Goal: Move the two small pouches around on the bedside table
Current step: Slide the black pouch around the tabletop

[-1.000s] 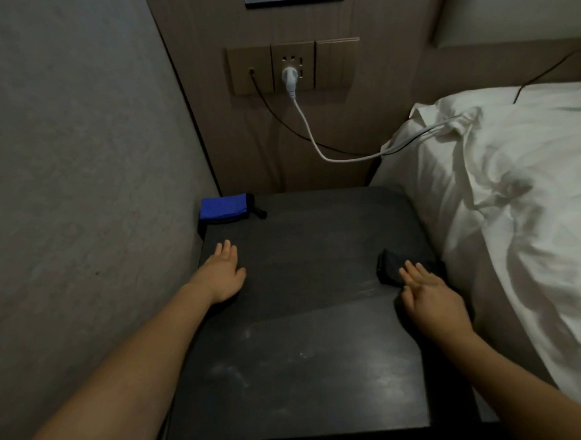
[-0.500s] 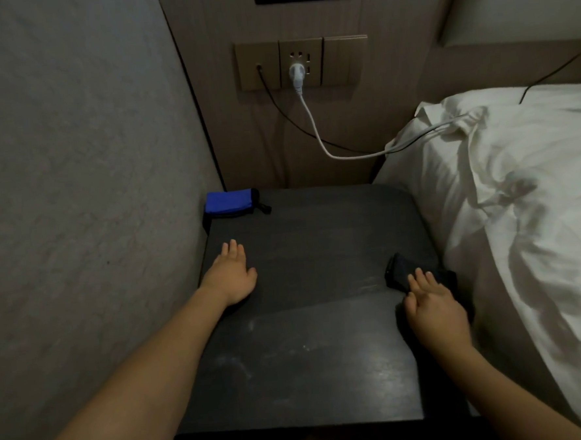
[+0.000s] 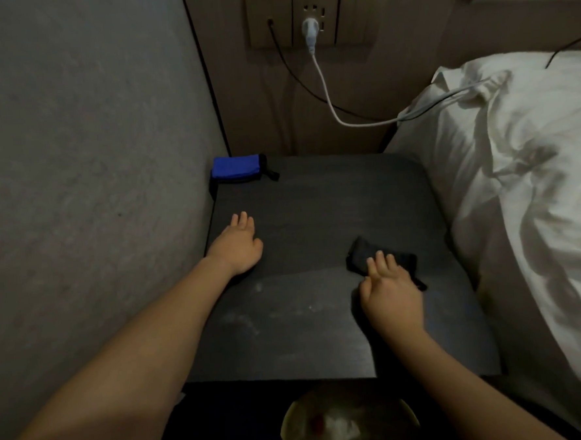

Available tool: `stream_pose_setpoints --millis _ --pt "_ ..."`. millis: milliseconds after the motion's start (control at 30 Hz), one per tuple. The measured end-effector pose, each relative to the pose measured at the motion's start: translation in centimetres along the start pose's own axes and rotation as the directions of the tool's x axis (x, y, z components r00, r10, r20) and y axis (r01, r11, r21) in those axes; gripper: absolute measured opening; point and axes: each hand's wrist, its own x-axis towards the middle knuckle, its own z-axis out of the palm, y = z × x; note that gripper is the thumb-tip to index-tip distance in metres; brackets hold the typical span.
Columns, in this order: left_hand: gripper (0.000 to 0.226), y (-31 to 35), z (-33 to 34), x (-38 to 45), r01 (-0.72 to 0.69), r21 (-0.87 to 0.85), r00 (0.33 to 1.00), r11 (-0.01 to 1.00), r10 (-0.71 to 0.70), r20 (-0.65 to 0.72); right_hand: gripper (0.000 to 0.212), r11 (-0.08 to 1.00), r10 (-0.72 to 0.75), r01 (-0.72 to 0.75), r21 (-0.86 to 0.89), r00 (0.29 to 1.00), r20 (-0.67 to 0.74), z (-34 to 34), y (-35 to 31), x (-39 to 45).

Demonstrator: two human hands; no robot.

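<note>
A blue pouch (image 3: 235, 168) lies at the far left corner of the dark bedside table (image 3: 315, 201), against the wall. My left hand (image 3: 238, 247) rests flat on the table a short way in front of it, fingers out, holding nothing. A black pouch (image 3: 362, 254) lies toward the table's right side. My right hand (image 3: 390, 295) lies palm down with its fingertips on the near part of the black pouch, pressing on it rather than gripping it.
A grey wall (image 3: 92, 164) bounds the table on the left. A bed with white bedding (image 3: 535, 188) presses against the right edge. A wall socket (image 3: 316, 17) at the back carries a white cable (image 3: 329, 98) and a black one. A round bin (image 3: 349, 423) sits below the table's front edge.
The black pouch has slid left, away from the bed side, under my right fingertips. My left hand has stayed flat in about the same place. The camera has tilted down a little.
</note>
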Motion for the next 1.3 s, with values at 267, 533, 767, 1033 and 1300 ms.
stream_pose_setpoints --millis 267,533,767,1033,1300 --pt "0.055 0.1 -1.1 -0.4 -0.011 -0.004 0.998 1.000 0.011 0.059 0.051 0.966 -0.247 0.245 0.082 0.969 0.013 1.3 -10.3 -0.9" --pt "0.057 0.3 -1.4 -0.4 0.005 0.001 0.995 1.000 -0.006 0.105 0.052 0.886 -0.438 0.425 0.187 0.899 0.032 2.8 -18.3 -1.9" --pt "0.057 0.4 -1.5 -0.5 -0.012 0.019 0.994 1.000 0.010 0.107 0.041 0.853 -0.497 0.493 0.172 0.868 -0.022 2.8 -19.8 -1.8" --pt "0.057 0.4 -1.4 -0.4 -0.022 0.024 0.995 0.999 0.019 0.100 0.050 0.798 -0.562 0.549 0.247 0.827 -0.022 3.5 -18.5 -3.2" --pt "0.055 0.5 -0.9 -0.3 -0.035 0.057 0.998 0.998 0.031 0.060 0.048 0.830 -0.526 0.517 0.209 0.850 -0.016 2.2 -13.0 -2.7"
